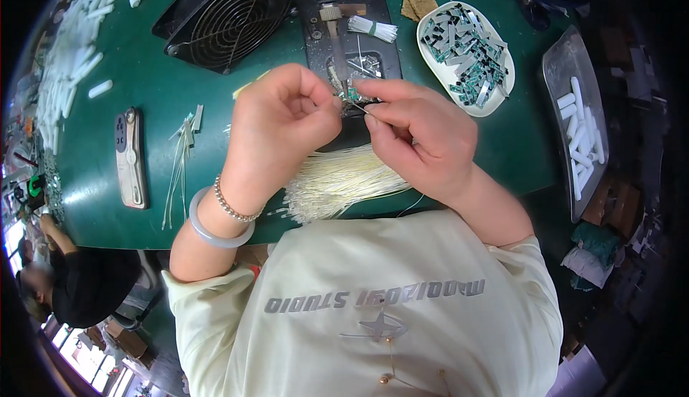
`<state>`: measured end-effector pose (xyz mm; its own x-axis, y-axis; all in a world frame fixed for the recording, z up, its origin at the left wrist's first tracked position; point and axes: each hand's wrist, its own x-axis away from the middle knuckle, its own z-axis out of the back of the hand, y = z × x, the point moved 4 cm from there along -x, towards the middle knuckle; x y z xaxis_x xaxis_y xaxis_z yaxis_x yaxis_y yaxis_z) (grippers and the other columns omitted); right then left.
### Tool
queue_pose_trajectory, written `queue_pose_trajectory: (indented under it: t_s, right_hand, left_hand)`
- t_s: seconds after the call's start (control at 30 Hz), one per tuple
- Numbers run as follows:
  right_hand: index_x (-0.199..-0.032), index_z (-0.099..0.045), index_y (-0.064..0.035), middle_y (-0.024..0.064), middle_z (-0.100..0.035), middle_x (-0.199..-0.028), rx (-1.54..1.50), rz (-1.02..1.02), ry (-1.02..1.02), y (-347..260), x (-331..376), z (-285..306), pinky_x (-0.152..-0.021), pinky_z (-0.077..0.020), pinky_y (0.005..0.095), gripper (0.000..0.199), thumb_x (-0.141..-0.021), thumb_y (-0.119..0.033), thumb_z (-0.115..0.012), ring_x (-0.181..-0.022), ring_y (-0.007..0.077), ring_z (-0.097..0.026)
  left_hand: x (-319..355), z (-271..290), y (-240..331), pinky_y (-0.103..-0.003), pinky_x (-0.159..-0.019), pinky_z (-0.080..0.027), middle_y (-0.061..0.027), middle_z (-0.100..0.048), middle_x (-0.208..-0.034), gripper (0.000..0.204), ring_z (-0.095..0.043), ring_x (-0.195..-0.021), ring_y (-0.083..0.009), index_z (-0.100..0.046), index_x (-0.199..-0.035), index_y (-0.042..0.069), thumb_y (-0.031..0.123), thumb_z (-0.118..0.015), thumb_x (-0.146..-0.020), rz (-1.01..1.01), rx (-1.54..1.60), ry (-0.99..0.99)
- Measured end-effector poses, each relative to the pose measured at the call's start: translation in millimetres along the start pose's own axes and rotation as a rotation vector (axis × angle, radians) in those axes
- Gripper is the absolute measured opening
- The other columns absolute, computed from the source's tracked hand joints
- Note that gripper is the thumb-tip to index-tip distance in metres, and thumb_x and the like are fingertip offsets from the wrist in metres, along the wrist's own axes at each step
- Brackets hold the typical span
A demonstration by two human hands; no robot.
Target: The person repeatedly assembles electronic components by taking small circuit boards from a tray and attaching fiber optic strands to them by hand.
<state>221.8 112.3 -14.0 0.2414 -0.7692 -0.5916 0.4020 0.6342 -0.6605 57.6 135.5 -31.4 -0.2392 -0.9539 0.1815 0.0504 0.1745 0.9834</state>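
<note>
Both my hands meet beneath the tip of a soldering iron (336, 38) fixed upright over a dark stand (387, 53). My left hand (283, 114) is closed, its fingertips pinched beside a small green circuit board (353, 93); whatever they grip is hidden. Between the thumb and fingers of my right hand (430, 131) is a thin wire (358, 107), its end pointing toward the board and the iron's tip. Just below my hands lies a thick bundle of pale wires (344, 182) with stripped-looking ends to the left.
A white dish (448, 85) of small circuit boards stands right, near brown sponges (418, 0). A black fan (230, 20) stands back left. Wired boards (188, 135) and a phone (130, 157) lie left, with white tubes (100, 88) beyond. A tray (599, 110) holds more tubes.
</note>
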Motion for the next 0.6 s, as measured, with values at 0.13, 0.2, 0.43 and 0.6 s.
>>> queue_pose_trajectory:
  t_s: [0.13, 0.2, 0.43, 0.6]
  right_hand:
    - [-0.081, -0.062, 0.0001, 0.0148, -0.068, -0.095, -0.008, 0.005, -0.007, 0.2, -1.9, 0.7, -0.050, -0.0450, 0.0205, 0.014, -0.070, 0.007, -0.068, -0.055, 0.0096, -0.055]
    - [-0.080, -0.062, -0.0001, 0.0148, -0.068, -0.095, -0.014, 0.012, 0.003, 0.0, -2.4, 0.6, -0.050, -0.0450, 0.0204, 0.014, -0.069, 0.007, -0.068, -0.054, 0.0097, -0.054]
    - [-0.080, -0.062, -0.0004, 0.0144, -0.068, -0.094, 0.001, 0.027, 0.010, -1.1, -4.5, 1.2, -0.050, -0.0457, 0.0205, 0.014, -0.069, 0.007, -0.068, -0.054, 0.0100, -0.055]
    - [-0.080, -0.063, -0.0007, 0.0142, -0.068, -0.095, -0.001, 0.024, 0.009, -1.6, -3.8, 0.5, -0.051, -0.0462, 0.0206, 0.014, -0.069, 0.007, -0.068, -0.055, 0.0100, -0.055]
  left_hand:
    - [-1.2, 0.2, 2.5, -0.016, -0.056, -0.044, 0.0014, -0.059, -0.070, 0.009, -0.053, -0.062, -0.0017, -0.057, -0.079, -0.001, -0.004, -0.064, -0.075, -0.002, -0.021, 0.016]
    - [-1.8, 0.3, 4.0, -0.016, -0.055, -0.043, 0.0017, -0.059, -0.069, 0.008, -0.052, -0.061, -0.0013, -0.057, -0.078, -0.001, -0.004, -0.064, -0.075, -0.009, -0.010, 0.023]
    - [-2.2, 1.8, 6.6, -0.016, -0.053, -0.042, 0.0019, -0.059, -0.069, 0.008, -0.052, -0.061, -0.0010, -0.057, -0.078, -0.001, -0.004, -0.064, -0.075, 0.000, 0.002, 0.007]
    - [-0.9, 2.5, 8.1, -0.016, -0.053, -0.042, 0.0017, -0.059, -0.070, 0.008, -0.052, -0.061, -0.0010, -0.056, -0.077, -0.001, -0.004, -0.064, -0.075, -0.005, 0.005, 0.006]
